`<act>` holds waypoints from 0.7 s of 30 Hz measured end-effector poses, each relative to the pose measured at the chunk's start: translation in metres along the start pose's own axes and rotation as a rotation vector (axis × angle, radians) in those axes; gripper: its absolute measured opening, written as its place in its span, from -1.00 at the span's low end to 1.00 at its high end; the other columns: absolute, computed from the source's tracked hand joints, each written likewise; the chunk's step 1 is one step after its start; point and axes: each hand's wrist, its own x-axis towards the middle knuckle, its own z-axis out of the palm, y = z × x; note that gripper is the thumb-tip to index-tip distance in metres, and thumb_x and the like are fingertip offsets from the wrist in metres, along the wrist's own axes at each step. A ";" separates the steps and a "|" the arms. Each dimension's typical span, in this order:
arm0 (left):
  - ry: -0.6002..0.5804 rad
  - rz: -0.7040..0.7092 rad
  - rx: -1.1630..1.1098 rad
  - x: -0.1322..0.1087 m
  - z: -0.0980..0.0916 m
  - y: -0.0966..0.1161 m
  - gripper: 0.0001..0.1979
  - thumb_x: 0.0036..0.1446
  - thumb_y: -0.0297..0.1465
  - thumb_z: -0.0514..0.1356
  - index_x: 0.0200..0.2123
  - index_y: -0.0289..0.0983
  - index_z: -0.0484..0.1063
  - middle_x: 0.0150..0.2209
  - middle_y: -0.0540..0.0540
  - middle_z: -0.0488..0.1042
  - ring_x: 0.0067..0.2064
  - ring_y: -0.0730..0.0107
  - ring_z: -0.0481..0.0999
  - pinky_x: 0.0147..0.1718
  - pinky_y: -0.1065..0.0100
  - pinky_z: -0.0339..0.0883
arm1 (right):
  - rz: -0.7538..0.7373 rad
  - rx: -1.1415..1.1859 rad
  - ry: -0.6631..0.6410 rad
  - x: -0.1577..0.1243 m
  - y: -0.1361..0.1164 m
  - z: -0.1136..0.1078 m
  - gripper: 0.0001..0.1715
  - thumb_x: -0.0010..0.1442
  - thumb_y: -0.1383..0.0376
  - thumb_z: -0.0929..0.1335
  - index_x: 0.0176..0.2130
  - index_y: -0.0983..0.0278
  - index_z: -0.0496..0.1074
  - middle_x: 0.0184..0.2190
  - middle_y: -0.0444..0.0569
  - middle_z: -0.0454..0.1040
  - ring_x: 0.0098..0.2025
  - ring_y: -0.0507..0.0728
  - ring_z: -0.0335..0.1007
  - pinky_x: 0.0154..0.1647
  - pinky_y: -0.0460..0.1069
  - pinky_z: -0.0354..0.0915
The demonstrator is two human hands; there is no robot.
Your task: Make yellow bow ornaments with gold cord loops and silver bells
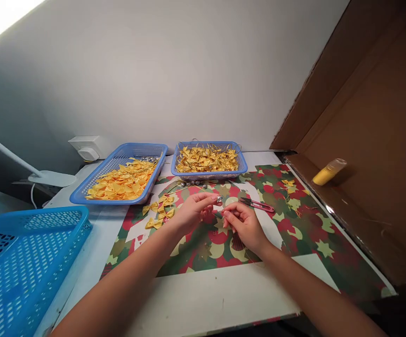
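Observation:
My left hand (197, 207) is closed in a pinch on a small shiny silver bell (219, 199), held above the patterned paper. Just to the right of it, my right hand (243, 222) pinches a thin cord (223, 210), most of which the fingers hide. Several yellow ribbon bows (160, 213) lie left of my left hand. Behind my hands is a short row of silver bells (188, 184). Thread snips (258, 205) with a pink-red handle rest beyond my right hand.
One blue basket (78, 194) holds loose yellow bows; another blue basket (210, 177) holds bows with gold cords. A larger blue basket (48, 213) stands at left. Some bows with cords (290, 187), a cardboard wall (371, 154) and a yellow tube (329, 172) are at right.

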 end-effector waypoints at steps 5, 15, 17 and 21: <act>-0.019 -0.002 0.025 -0.001 0.002 0.001 -0.59 -0.26 -0.15 0.47 -0.41 -0.32 0.54 -0.42 -0.06 0.53 -0.52 0.59 0.26 -0.49 0.45 0.18 | -0.014 0.010 0.003 -0.001 0.000 0.001 -0.68 0.21 0.05 0.35 -0.34 0.26 0.39 -0.58 -0.13 0.39 -0.57 -0.01 0.22 -0.56 -0.11 0.15; -0.032 0.016 0.061 -0.003 0.002 0.002 -0.63 -0.26 -0.17 0.47 -0.45 -0.31 0.54 -0.47 0.00 0.50 -0.51 0.58 0.25 -0.47 0.44 0.16 | -0.033 0.012 0.008 -0.002 0.002 0.000 -0.69 0.24 0.07 0.34 -0.34 0.26 0.39 -0.56 -0.14 0.39 -0.57 -0.02 0.21 -0.56 -0.12 0.13; -0.036 0.007 0.064 -0.003 0.002 0.002 -0.66 -0.25 -0.19 0.46 -0.46 -0.31 0.53 -0.48 0.00 0.50 -0.51 0.58 0.25 -0.44 0.42 0.17 | -0.039 0.010 0.009 -0.002 0.002 0.000 -0.69 0.24 0.06 0.34 -0.34 0.26 0.40 -0.56 -0.14 0.38 -0.56 -0.02 0.22 -0.56 -0.11 0.13; -0.037 -0.002 0.055 -0.003 0.003 0.002 -0.71 -0.24 -0.24 0.43 -0.50 -0.32 0.51 -0.51 0.01 0.46 -0.51 0.58 0.23 -0.49 0.45 0.09 | -0.051 0.005 0.003 -0.002 0.002 0.000 -0.70 0.25 0.07 0.34 -0.33 0.26 0.41 -0.55 -0.14 0.38 -0.54 -0.01 0.24 -0.55 -0.11 0.14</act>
